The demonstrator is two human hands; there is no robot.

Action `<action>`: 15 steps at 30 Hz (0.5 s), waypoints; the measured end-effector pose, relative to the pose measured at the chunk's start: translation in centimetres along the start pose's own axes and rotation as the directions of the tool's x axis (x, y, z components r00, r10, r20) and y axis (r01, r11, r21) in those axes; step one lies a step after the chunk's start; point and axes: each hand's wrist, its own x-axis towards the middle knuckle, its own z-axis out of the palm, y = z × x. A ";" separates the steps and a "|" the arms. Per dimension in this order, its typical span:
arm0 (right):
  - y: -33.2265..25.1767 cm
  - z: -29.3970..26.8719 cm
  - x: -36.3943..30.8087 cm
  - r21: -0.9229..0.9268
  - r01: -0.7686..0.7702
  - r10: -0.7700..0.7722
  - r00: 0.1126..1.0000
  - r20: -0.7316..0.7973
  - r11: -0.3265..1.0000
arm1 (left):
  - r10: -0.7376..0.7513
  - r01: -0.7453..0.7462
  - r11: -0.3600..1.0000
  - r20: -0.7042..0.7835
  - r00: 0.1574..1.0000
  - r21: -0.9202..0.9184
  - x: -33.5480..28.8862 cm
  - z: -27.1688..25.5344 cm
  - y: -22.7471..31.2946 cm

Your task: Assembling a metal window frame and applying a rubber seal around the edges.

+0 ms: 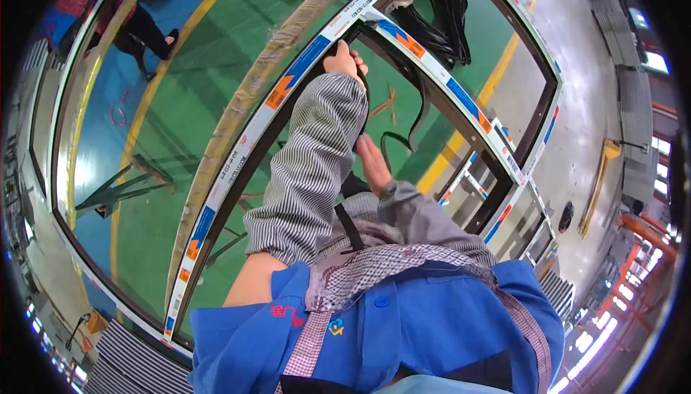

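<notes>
My left hand (344,61) is at the inner corner of a large window frame (317,52), where a crossbar meets the long bar. Its fingers are curled round a black rubber strip (368,95), partly hidden by the hand and sleeve. Lower down, my right hand (374,165) has its fingers stretched out straight, with the fingertips beside the strip's lower run. A looser length of black strip (421,110) hangs in a curve below the crossbar and curls near the right hand. Striped sleeve covers hide both wrists.
Bundled black strips (450,23) lie beyond the crossbar. A wrapped curved bar (252,84) runs along the frame's left side. Dark metal trestles (133,182) stand on the green floor (162,239). Another person (137,30) is at the far left. A yellow-handled tool (608,153) is at right.
</notes>
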 end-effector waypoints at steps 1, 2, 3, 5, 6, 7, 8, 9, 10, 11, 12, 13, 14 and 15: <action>-2.1 2.7 -0.9 0.061 -0.109 0.111 0.994 -0.017 0.992 | 0.025 -0.026 0.999 0.015 1.000 0.043 0.5 -2.1 1.1; -5.8 4.8 -1.1 -0.030 0.115 -0.117 0.990 -0.077 0.993 | 0.004 -0.008 0.998 0.069 0.998 0.060 1.0 -3.7 2.7; -8.2 5.8 -1.8 0.119 -0.024 0.028 0.999 -0.034 0.993 | -0.051 0.040 0.995 0.127 0.991 0.088 0.7 -5.1 3.3; -10.2 6.6 -2.5 0.393 -0.235 0.236 0.971 0.048 0.889 | -0.104 -0.050 0.890 0.307 0.946 0.454 -1.4 -8.2 3.9; -10.7 7.2 -2.3 0.501 -0.352 0.309 0.936 0.169 0.791 | -0.159 -0.136 0.785 0.410 0.898 0.604 -2.1 -11.1 4.3; -10.7 7.4 -1.8 0.584 -0.462 0.373 0.886 0.274 0.668 | -0.124 -0.134 0.772 0.354 0.927 0.622 -4.3 -13.3 2.7; -14.8 10.4 -2.1 0.613 -0.563 0.450 0.822 0.349 0.554 | -0.064 -0.150 0.764 0.304 0.951 0.628 -3.9 -17.4 4.4; -13.4 10.3 -0.9 0.642 -0.552 0.446 0.827 0.342 0.533 | -0.489 0.482 0.871 0.072 0.869 0.093 -6.3 -25.3 4.6; -12.7 11.3 -0.1 0.664 -0.555 0.429 0.826 0.367 0.501 | -0.818 0.727 0.414 0.127 0.561 -0.548 -8.5 -31.5 5.4; -14.7 13.9 -0.3 0.646 -0.635 0.501 0.758 0.417 0.423 | -0.847 0.440 -0.290 0.442 0.296 -0.850 -9.5 -35.7 7.0; -13.6 14.3 0.2 0.662 -0.619 0.515 0.765 0.387 0.422 | -0.845 0.421 -0.300 0.443 0.299 -0.856 -11.6 -35.4 6.4; -12.5 14.5 0.7 0.676 -0.602 0.529 0.771 0.354 0.425 | -0.439 -0.105 -0.897 0.835 0.330 -0.430 -13.2 -34.9 6.1; -11.5 14.3 1.4 0.613 -0.557 0.460 0.825 0.330 0.560 | 0.051 -0.434 -0.808 0.781 0.623 0.399 -15.8 -33.3 6.3; -9.7 13.3 3.6 0.387 -0.421 0.342 0.904 0.259 0.821 | 0.226 -0.312 -0.113 0.330 0.917 0.944 -17.3 -31.6 5.8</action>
